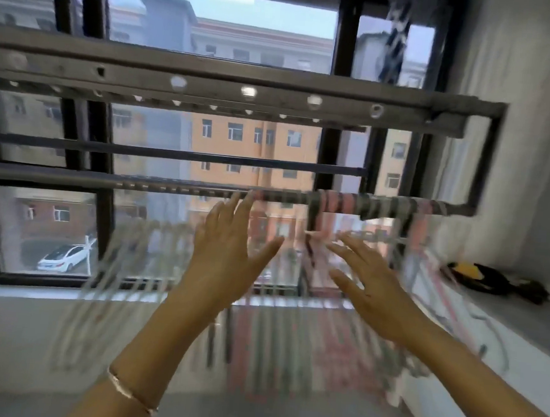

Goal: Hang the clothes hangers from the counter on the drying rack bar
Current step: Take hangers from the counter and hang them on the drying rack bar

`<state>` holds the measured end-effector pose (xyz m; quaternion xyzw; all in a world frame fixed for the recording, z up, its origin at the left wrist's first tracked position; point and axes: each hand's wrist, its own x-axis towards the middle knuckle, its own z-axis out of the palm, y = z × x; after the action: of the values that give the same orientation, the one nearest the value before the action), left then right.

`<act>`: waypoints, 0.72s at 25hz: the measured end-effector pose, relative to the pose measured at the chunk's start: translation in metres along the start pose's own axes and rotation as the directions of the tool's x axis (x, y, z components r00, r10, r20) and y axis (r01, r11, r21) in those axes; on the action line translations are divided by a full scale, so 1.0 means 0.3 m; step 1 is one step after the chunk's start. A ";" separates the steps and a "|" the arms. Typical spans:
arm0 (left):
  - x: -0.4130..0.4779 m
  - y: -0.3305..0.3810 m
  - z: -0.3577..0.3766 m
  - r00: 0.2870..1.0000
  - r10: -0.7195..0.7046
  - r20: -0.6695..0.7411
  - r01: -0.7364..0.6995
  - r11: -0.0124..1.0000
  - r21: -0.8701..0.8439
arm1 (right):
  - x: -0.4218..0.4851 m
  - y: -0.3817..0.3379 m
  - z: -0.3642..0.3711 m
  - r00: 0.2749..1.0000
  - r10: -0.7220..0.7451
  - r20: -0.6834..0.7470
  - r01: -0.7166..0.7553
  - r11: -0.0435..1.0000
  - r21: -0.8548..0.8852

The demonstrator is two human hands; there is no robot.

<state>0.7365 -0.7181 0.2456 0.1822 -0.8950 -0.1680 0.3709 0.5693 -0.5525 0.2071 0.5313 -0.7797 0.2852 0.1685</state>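
Several clothes hangers (292, 341), white, pink and grey, hang in a row from the lower drying rack bar (72, 176); their hooks crowd the bar's right part and they are blurred by motion. My left hand (227, 254) is raised just below the bar with its fingers spread, holding nothing. My right hand (373, 285) is beside it to the right, also open and empty, in front of the hanging hangers. A bracelet sits on my left wrist.
A thicker upper rack beam (243, 90) with holes runs above the bar. Behind is a dark-framed window (81, 147). At the right, a grey counter (521, 320) holds a black and yellow object (479, 277). A white wall stands at far right.
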 end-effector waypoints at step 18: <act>0.020 1.463 1.608 0.756 0.421 0.501 -0.261 0.896 -0.360 | -1.188 1.397 -0.844 0.568 0.740 -0.360 -0.797 0.604 -0.016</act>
<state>0.2942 -0.2559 0.1180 -0.0957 -0.9507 -0.2629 0.1339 0.3066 -0.0191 0.0916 0.0676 -0.9168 0.3411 0.1962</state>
